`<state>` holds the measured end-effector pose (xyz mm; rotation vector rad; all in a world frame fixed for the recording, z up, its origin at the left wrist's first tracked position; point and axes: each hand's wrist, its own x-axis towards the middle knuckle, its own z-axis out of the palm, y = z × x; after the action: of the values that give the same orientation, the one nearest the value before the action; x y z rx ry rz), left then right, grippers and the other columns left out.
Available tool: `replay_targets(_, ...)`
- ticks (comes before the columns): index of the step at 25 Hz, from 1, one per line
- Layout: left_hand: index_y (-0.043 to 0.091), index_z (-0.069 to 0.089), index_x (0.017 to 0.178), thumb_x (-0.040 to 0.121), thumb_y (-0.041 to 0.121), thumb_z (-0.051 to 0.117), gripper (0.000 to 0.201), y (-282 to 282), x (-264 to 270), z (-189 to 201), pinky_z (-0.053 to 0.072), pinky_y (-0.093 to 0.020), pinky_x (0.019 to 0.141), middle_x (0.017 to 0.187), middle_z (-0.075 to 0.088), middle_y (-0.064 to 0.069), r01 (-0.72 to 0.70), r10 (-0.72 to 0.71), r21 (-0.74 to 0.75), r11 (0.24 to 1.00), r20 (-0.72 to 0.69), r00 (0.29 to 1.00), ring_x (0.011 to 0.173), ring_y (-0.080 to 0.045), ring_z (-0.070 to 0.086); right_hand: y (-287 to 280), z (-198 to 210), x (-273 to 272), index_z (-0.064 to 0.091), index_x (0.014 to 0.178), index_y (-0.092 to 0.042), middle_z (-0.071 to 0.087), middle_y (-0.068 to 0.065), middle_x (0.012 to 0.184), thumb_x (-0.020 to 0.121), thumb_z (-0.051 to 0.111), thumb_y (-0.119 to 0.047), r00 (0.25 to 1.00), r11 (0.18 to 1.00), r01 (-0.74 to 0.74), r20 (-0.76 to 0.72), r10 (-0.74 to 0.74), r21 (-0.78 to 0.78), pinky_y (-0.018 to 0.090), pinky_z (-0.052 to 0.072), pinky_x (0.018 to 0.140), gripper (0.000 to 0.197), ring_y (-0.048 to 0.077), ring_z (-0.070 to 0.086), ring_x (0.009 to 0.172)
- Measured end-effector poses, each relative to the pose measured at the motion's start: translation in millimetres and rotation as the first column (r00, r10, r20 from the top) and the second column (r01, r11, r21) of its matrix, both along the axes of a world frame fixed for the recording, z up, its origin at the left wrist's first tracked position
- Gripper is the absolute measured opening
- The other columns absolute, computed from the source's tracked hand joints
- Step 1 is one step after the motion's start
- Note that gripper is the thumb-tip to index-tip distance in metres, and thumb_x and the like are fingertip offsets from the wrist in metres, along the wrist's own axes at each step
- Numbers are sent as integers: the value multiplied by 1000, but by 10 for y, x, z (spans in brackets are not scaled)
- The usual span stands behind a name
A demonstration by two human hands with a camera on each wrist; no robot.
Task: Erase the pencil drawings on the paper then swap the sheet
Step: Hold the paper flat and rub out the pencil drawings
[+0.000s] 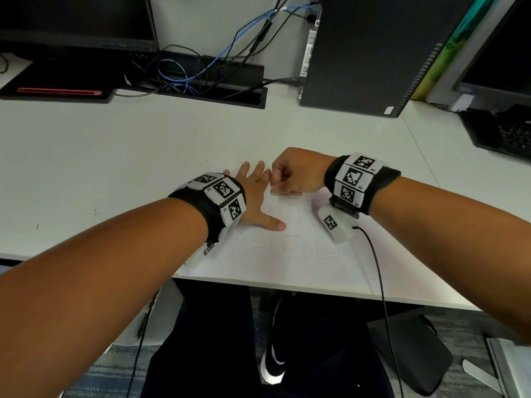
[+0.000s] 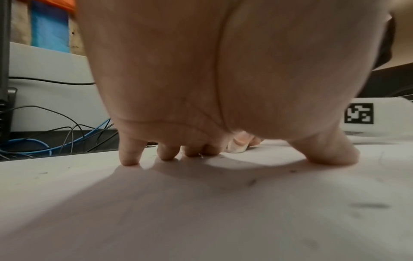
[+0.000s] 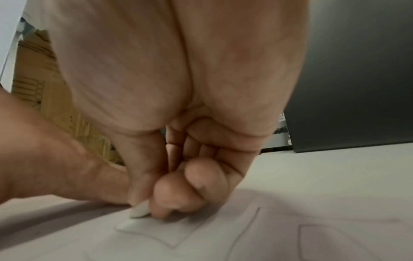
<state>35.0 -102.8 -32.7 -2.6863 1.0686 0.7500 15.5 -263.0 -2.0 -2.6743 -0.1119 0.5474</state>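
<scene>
White eraser, small and rounded at its lower end, pinched between the thumb and curled fingers of the right hand; its tip meets the paper at the far edge of a faint pencilled square. Right hand: fist-like, knuckles up, fingers folded tightly round the eraser, most of which is hidden inside the grip. Left hand: fingers straight and spread, holding nothing, palm raised slightly with the fingertips and thumb pressing down on the sheet just beside the right hand. Paper: one white sheet lying flat near the front edge of the table, bearing several pale square outlines, some nested, arranged in rows; lines faint and partly blurred in the head view. Small dark specks scattered on the sheet and on the table around the left hand. Both wrists: black bands carrying black-and-white square markers, with a thin black cable trailing from the right one over the table edge. Table: white, plain top. Far side, well apart from the sheet: black monitor at left, tangle of blue and black cables over a black tray, dark computer tower at right, black keyboard at the far right edge.
</scene>
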Motion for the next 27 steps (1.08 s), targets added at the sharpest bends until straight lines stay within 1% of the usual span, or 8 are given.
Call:
replay_targets(4, 17, -20, 154, 68, 91, 42, 129, -7, -11, -5, 4, -58, 118, 161, -25, -3, 5, -5, 10, 1000, 13, 1000, 149, -31, -17, 19, 37, 65, 70, 86, -9, 60, -8, 63, 86, 73, -21, 987, 996, 61, 155, -50, -67, 25, 46, 67, 12, 5, 54, 57)
replay_targets(8, 22, -18, 154, 67, 90, 44, 127, -3, -7, -5, 2, -58, 118, 161, -25, -3, -5, 5, -9, 1000, -11, 1000, 149, -32, -17, 61, 40, -61, 69, 79, -10, 67, 5, 67, 85, 72, -19, 998, 997, -58, -7, 58, -42, 23, 50, 62, 12, 11, 57, 54)
replay_targets(9, 22, -18, 154, 67, 90, 44, 127, 1, -5, -10, 3, -58, 118, 161, -25, -3, -6, 6, -10, 1000, -12, 1000, 149, -32, -17, 61, 40, -66, 69, 79, -9, 69, 7, 69, 85, 72, -20, 998, 997, -68, -12, 68, -45, 23, 50, 62, 12, 11, 57, 54)
replay_targets(13, 16, -20, 153, 68, 91, 42, 129, -12, -9, -16, 4, -58, 118, 161, -25, -3, 4, -4, 12, 1000, 20, 1000, 149, -32, -17, 17, 59, 50, 68, 79, -13, 66, -4, 62, 85, 74, -22, 991, 996, 71, 119, -65, -45, 24, 48, 62, 12, 8, 58, 52)
replay_targets(18, 23, -18, 154, 66, 91, 43, 127, 4, 21, -35, 3, -58, 118, 161, -25, -3, 1, -1, -12, 1000, -4, 1000, 149, -32, -17, 68, 29, -54, 70, 80, -7, 68, 5, 68, 85, 72, -20, 997, 996, -72, -2, 72, -46, 25, 51, 63, 14, 12, 58, 55)
replay_targets(22, 17, -20, 153, 68, 91, 42, 129, -19, -7, -26, 4, -58, 118, 161, -25, -3, 7, -7, 11, 1000, 21, 1000, 149, -32, -17, 16, 57, 49, 70, 83, -10, 62, -7, 65, 86, 73, -21, 988, 995, 52, 150, -39, -82, 21, 45, 62, 12, 10, 57, 61)
replay_targets(26, 23, -20, 153, 68, 91, 43, 126, -8, 7, -26, 1, -58, 118, 161, -26, -3, 1, -1, -4, 1000, -5, 1000, 148, -32, -18, 79, 61, -74, 69, 76, -12, 64, -3, 64, 85, 72, -19, 995, 993, -101, -17, 100, -54, 22, 51, 61, 12, 11, 59, 56)
replay_targets(27, 22, -20, 153, 68, 91, 42, 126, -1, 11, -28, 2, -58, 118, 161, -26, -3, 0, 0, -1, 1000, -6, 1000, 148, -32, -18, 78, 62, -69, 68, 75, -13, 64, -4, 63, 85, 72, -19, 994, 993, -104, -18, 104, -54, 22, 50, 61, 12, 10, 58, 55)
